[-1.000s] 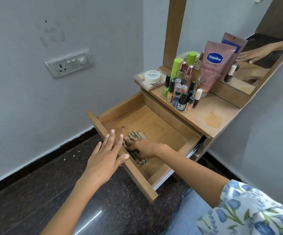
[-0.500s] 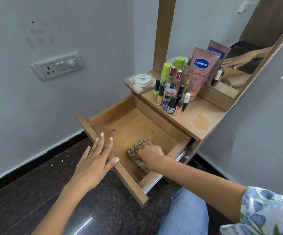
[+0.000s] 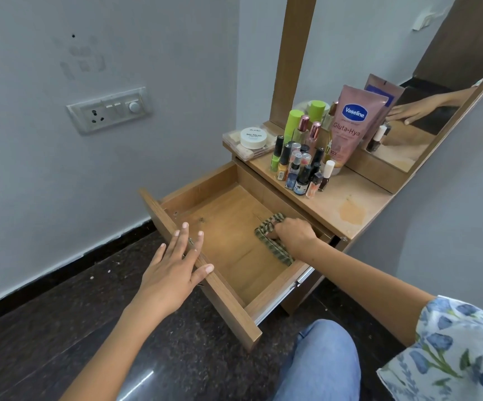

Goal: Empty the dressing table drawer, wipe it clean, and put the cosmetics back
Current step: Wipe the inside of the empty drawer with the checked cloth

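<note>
Open wooden drawer (image 3: 228, 227), right hand (image 3: 293, 237) inside it gripping a checked cloth (image 3: 266, 235) against its floor, left hand (image 3: 173, 267) flat, fingers spread on its front panel, cosmetics (image 3: 301, 163) on the tabletop behind it

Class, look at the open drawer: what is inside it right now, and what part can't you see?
Inside the drawer lies only a checked cloth, gripped by the right hand on the bare wooden floor. The hand covers part of the cloth, and the floor beneath both is hidden.
</note>
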A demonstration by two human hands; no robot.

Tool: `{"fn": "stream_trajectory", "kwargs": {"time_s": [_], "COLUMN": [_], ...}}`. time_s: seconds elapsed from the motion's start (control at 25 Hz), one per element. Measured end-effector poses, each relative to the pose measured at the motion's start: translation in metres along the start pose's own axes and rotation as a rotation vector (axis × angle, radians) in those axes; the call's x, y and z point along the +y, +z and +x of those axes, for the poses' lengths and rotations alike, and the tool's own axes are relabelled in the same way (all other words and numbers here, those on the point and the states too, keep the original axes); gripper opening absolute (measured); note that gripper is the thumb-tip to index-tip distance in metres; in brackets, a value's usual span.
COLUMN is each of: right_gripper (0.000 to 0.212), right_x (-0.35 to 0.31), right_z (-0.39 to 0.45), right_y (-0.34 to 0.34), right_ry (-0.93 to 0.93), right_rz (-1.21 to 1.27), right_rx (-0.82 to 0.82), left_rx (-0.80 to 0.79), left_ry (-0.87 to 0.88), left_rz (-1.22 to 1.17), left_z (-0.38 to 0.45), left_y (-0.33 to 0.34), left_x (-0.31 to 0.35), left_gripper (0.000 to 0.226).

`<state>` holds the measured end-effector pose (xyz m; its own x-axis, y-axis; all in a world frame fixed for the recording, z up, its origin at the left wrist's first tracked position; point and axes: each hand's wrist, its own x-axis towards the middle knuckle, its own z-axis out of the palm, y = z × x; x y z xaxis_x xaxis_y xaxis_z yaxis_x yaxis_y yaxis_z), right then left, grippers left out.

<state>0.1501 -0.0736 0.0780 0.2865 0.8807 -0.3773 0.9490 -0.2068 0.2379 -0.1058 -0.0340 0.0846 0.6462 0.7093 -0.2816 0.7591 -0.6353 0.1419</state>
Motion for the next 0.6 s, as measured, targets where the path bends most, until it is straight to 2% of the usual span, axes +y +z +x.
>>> {"fn": "stream_trajectory", "kwargs": {"time_s": [0.16,0.32,0.48,0.6], "right_gripper": [0.054,0.050,0.056,0.058], "right_x": [0.006,0.006,0.007,0.018], "right_z": [0.007,0.002,-0.034,-0.073], "right_y": [0.001,0.007,0.005,-0.010], "right_ry": [-0.033,-0.019,0.067,0.101], "right_rz": [0.091,0.224,0.670,1.041], "right_rx": [0.080,0.151,0.412,0.611], "left_rx": [0.012,-0.004,-0.014,0.077], "left_ry": [-0.006,-0.004,-0.026,0.030], "left_rz": [0.022,0.024,0.050,0.090], "left_z": [0.003,0.004,0.004,0.006], "left_y": [0.001,-0.001,-0.008,-0.021], "left_x": [0.000,0.000,0.003,0.026], "left_gripper": [0.069,0.069,0.070,0.073]}}
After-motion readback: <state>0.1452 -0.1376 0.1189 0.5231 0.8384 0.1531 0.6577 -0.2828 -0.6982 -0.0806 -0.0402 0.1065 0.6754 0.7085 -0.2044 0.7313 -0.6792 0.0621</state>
